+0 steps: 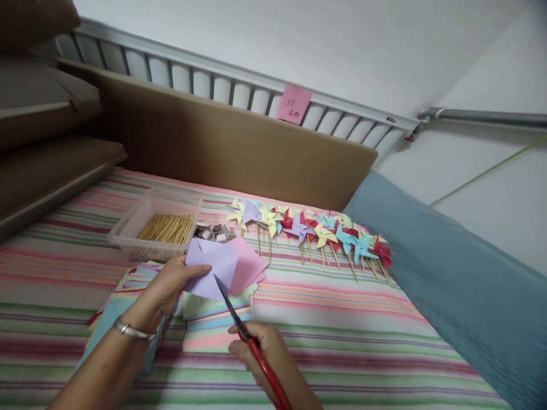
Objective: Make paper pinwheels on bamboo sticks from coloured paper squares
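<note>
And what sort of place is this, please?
Probably an indoor handicraft workspace: paper pinwheels lie grouped on striped cloth, near a plastic tub of wooden sticks, and the right hand holds scissors.

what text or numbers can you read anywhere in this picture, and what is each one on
"311": handwritten, as best I can read it, on the upper line of the pink note on the white radiator.
Second handwritten line on that same note: too blurred to read.
Small mark near the radiator's right end: too small to tell whether it is lettering.
I can make out no other text.
</note>
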The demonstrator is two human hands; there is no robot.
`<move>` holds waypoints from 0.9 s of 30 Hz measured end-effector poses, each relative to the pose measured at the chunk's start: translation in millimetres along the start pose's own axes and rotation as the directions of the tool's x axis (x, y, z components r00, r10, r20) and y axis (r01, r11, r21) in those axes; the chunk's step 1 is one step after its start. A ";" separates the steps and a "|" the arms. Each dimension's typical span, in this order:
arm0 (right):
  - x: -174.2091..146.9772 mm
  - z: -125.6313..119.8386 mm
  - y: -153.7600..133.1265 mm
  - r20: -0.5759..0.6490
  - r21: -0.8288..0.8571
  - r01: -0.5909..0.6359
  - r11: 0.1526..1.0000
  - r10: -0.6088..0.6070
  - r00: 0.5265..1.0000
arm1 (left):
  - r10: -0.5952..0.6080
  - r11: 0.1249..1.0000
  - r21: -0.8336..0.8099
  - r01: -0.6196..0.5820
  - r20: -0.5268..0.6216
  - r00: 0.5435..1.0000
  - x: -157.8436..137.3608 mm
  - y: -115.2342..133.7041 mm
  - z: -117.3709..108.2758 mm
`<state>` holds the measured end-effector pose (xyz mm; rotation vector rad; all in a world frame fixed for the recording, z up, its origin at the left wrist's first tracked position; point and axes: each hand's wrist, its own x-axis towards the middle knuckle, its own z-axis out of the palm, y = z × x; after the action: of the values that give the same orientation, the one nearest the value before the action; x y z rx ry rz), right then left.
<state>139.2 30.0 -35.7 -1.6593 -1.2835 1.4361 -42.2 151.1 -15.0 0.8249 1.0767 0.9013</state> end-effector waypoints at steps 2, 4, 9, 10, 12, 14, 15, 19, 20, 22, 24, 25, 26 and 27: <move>-0.4 0.9 0.3 -0.027 -0.002 0.008 1.000 -0.009 1.000 | -0.005 1.000 -0.002 0.005 -0.003 1.000 -0.4 0.4 -0.2; -1.0 2.4 -0.1 -0.047 0.001 0.016 1.000 -0.016 0.999 | -0.016 1.000 0.000 0.016 0.005 1.000 -1.1 1.1 0.0; -4.0 2.0 -4.9 -0.046 -0.031 0.016 0.999 -0.017 0.999 | -0.035 0.999 0.037 0.035 0.001 0.999 -3.7 5.0 2.5; -5.2 0.2 -5.5 -0.027 -0.055 0.031 0.998 -0.033 0.999 | -0.037 0.998 0.050 0.037 -0.011 0.999 -4.0 6.2 2.6; -8.6 -6.2 -5.0 0.019 -0.123 0.074 0.990 -0.072 0.997 | -0.032 0.997 0.072 0.034 -0.029 0.999 -3.7 8.5 1.2; -13.6 -16.1 -2.2 0.062 -0.205 0.129 0.970 -0.118 0.991 | -0.034 0.995 0.093 0.038 -0.048 0.998 -2.1 10.4 -2.9; -16.3 -22.3 -0.2 0.079 -0.247 0.153 0.957 -0.138 0.987 | -0.041 0.993 0.104 0.047 -0.064 0.997 -1.0 11.1 -5.7; -24.4 -51.0 8.9 0.124 -0.365 0.205 0.908 -0.171 0.977 | -0.072 0.985 0.153 0.082 -0.067 0.995 3.5 10.4 -14.0; -24.5 -57.4 10.7 0.112 -0.368 0.204 0.907 -0.174 0.978 | -0.077 0.983 0.165 0.084 -0.047 0.996 3.9 8.6 -13.4; -21.4 -66.5 12.5 0.032 -0.328 0.190 0.925 -0.190 0.981 | -0.097 0.975 0.204 0.092 0.019 0.995 3.3 2.4 -7.6; -15.5 -69.5 11.7 -0.111 -0.244 0.196 0.950 -0.229 0.967 | -0.133 0.958 0.269 0.100 0.108 0.985 0.9 -7.1 3.7; -12.3 -68.5 10.3 -0.185 -0.192 0.208 0.959 -0.244 0.952 | -0.153 0.946 0.307 0.101 0.153 0.976 -0.9 -12.6 10.5; -9.2 -66.2 8.5 -0.239 -0.135 0.223 0.965 -0.250 0.938 | -0.169 0.938 0.333 0.091 0.213 0.962 -2.9 -18.3 17.4; -6.6 -62.8 6.6 -0.264 -0.074 0.239 0.968 -0.250 0.931 | -0.193 0.933 0.351 0.085 0.285 0.939 -5.1 -23.9 24.0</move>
<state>201.6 31.1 -23.8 -1.5925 -1.3147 1.0025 -15.6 133.9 -28.1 1.1170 1.0017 0.4466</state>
